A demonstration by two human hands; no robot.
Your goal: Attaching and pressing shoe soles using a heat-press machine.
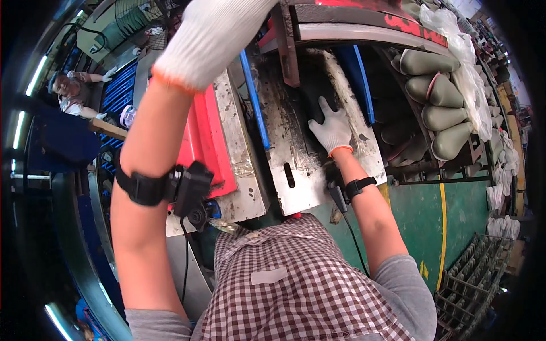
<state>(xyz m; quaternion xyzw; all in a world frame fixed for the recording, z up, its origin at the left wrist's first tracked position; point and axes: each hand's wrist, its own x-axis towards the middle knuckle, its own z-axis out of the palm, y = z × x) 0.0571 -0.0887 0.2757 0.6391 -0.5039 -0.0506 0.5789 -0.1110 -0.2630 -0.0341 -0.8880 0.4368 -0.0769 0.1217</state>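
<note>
My right hand (334, 128), in a white knit glove with an orange cuff, rests with fingers apart at the edge of a black flat area (313, 88) on a worn metal table (301, 196). Whether that black area is a loose sheet or part of the table, I cannot tell. High on the left, my gloved left hand (216, 37) reaches up past the top edge. Its fingers are out of sight, so anything they hold is hidden. Below it, to the right, is a dark metal frame (290, 51) that stands over the table.
Blue strips (254, 99) flank the table's work area. A red panel (202, 142) lies to the left. At right, a rack carries several grey-green boot-shaped pieces (446, 118) beside clear plastic (463, 51). Another person (74, 91) is at far left. A metal rack (475, 278) stands lower right.
</note>
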